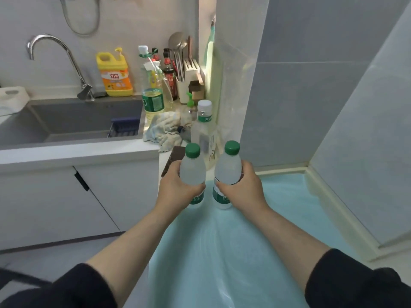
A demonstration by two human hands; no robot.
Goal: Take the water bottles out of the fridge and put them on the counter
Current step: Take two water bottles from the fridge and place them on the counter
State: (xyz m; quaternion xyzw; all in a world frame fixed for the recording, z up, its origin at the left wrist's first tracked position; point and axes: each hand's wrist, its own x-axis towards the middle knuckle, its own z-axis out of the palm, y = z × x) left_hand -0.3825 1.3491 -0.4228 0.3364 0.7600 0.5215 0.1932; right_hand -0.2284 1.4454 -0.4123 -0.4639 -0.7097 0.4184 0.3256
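Sink (73, 121) sits far left, its surface (77, 153) running rightward to a narrow stretch crowded with a yellow detergent jug (115, 74), an oil bottle (153, 103), a crumpled cloth (164, 130) and one white-capped water bottle (203, 125) already standing just right of the cloth.

Left hand (175, 187) wraps a green-capped water bottle (192, 170), fingers (199, 187) curled tight around its midsection above the label; bottle upright, cap tilted slightly away from the person. Just right of it, nearly touching, the right hand (242, 187) grips a second green-capped bottle (226, 172) the same way, fingers closed around the body, long axis near vertical.

Both bottles are in the air over the pale blue top in front of the person, not yet on the surface. Free surface lies ahead and left of both hands, beside the white-capped bottle and the dark pad (173, 158) at the edge. Left hand is nearer that spot, so it likely sets down first; the right one needs to reach across or wait. Judged stage: carrying, close to placing. Space looks tight; knocking the standing bottle is the risk.
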